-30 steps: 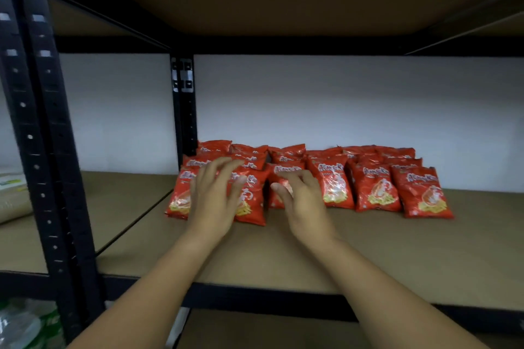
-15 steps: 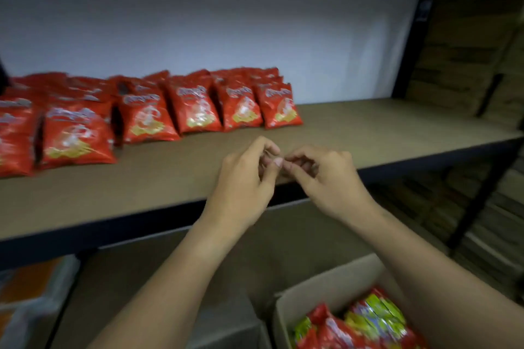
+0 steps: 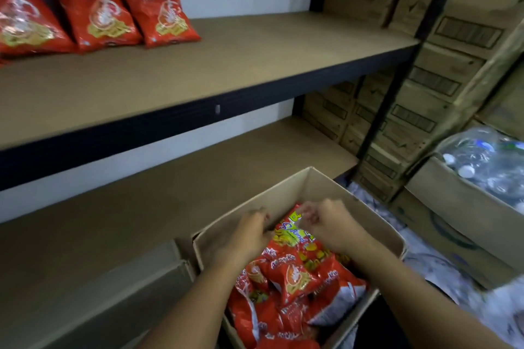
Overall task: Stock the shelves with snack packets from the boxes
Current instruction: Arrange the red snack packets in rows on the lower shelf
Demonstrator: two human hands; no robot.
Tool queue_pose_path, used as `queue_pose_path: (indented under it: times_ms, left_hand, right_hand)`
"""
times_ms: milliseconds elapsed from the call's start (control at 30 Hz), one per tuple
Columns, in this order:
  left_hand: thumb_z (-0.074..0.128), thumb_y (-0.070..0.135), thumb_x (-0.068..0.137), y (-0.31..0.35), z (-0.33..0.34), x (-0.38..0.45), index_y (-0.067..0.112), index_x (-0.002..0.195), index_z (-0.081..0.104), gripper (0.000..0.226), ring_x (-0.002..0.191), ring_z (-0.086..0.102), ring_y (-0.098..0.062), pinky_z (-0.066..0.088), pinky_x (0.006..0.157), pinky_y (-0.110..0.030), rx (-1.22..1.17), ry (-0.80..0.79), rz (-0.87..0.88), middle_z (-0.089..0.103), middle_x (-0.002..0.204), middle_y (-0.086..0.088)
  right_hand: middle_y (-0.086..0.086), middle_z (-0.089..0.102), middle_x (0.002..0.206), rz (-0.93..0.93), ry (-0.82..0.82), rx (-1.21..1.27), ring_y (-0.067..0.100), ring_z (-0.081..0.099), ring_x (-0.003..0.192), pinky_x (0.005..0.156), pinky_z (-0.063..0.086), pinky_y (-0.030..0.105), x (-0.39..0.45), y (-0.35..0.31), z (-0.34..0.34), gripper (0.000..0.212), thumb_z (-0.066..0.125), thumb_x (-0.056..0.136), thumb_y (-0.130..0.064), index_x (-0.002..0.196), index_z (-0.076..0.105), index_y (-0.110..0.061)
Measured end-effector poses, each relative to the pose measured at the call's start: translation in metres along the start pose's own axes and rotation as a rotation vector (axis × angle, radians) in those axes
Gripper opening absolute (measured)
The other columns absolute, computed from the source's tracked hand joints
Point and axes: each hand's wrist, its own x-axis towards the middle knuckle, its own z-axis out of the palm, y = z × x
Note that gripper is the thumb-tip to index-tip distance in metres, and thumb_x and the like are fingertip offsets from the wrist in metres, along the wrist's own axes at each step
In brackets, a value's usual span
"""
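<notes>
An open cardboard box (image 3: 283,193) stands low in front of me, filled with several red snack packets (image 3: 295,278). On top lies a yellow-green and red packet (image 3: 289,232). My left hand (image 3: 249,232) curls its fingers at that packet's left edge. My right hand (image 3: 331,227) curls over its top right corner. Both hands are motion-blurred. Red packets (image 3: 96,14) stand in rows at the left of the upper shelf (image 3: 226,65).
The lower shelf (image 3: 141,207) runs behind the box. A closed carton (image 3: 127,292) sits left of the box. Stacked cartons (image 3: 439,79) fill the right side beyond the black upright. A carton with wrapped water bottles (image 3: 487,161) stands at the right.
The view has swung right and down from the shelf to the box. Both hands left the shelved packets, met in mid-air, then dropped into the box onto the top packet.
</notes>
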Motion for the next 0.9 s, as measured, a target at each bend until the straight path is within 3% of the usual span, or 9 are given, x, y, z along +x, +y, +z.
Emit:
queue_pose_path:
  times_ms: [100,200,333,467,600,767,900]
  left_hand:
    - [0.074,0.022,0.086,-0.018,0.026,0.001,0.016,0.132,0.052,0.052,0.119,0.058,-0.029,0.049,0.097,-0.037,0.080,-0.090,-0.192,0.062,0.128,-0.011]
    - [0.076,0.023,0.085,-0.032,0.050,-0.003,0.022,0.143,0.043,0.066,0.129,0.052,-0.029,0.042,0.106,-0.034,0.125,-0.142,-0.265,0.055,0.140,-0.009]
    - [0.065,0.025,0.091,-0.035,0.063,-0.007,0.037,0.147,0.037,0.065,0.135,0.044,-0.032,0.035,0.113,-0.036,0.249,-0.164,-0.281,0.050,0.146,-0.008]
    - [0.066,0.030,0.091,-0.037,0.064,-0.005,0.043,0.150,0.030,0.070,0.141,0.037,-0.030,0.026,0.115,-0.041,0.295,-0.236,-0.294,0.046,0.151,-0.005]
    - [0.070,0.012,0.085,-0.035,0.059,-0.006,0.038,0.144,0.042,0.070,0.138,0.042,-0.025,0.027,0.115,-0.037,0.221,-0.177,-0.274,0.049,0.147,0.002]
    - [0.059,0.004,0.090,-0.029,0.049,-0.009,0.032,0.131,0.054,0.050,0.111,0.060,-0.013,0.049,0.100,-0.029,-0.020,-0.029,-0.172,0.061,0.130,0.000]
    - [0.061,0.008,0.095,-0.015,0.029,-0.011,0.033,0.133,0.053,0.046,0.114,0.056,-0.006,0.049,0.093,-0.017,-0.108,0.052,-0.056,0.055,0.131,0.006]
  right_hand:
    - [0.001,0.073,0.105,0.123,-0.179,-0.015,0.014,0.067,0.095,0.082,0.046,0.018,-0.006,0.020,0.039,0.038,0.075,0.084,-0.039,0.114,0.069,-0.016]
    - [0.004,0.059,0.134,0.199,-0.345,0.086,0.017,0.059,0.118,0.093,0.045,0.021,-0.017,0.025,0.066,0.077,0.079,0.078,-0.049,0.143,0.047,-0.021]
    - [0.003,0.053,0.143,0.229,-0.441,0.067,0.021,0.053,0.128,0.107,0.044,0.034,-0.025,0.028,0.093,0.093,0.083,0.071,-0.050,0.148,0.037,-0.027]
    - [0.007,0.046,0.149,0.284,-0.451,0.067,0.027,0.047,0.134,0.111,0.041,0.037,-0.022,0.032,0.101,0.091,0.081,0.077,-0.040,0.152,0.032,-0.025]
    - [0.010,0.041,0.152,0.263,-0.469,0.024,0.030,0.043,0.137,0.113,0.039,0.039,-0.018,0.033,0.096,0.085,0.077,0.083,-0.033,0.153,0.029,-0.023]
    - [0.005,0.057,0.137,0.227,-0.320,0.076,0.023,0.056,0.123,0.105,0.046,0.036,-0.015,0.050,0.078,0.089,0.080,0.077,-0.028,0.152,0.032,-0.030]
    - [0.000,0.060,0.132,0.135,-0.160,0.202,0.015,0.059,0.116,0.096,0.047,0.021,-0.022,0.060,0.046,0.085,0.079,0.075,-0.026,0.147,0.035,-0.041]
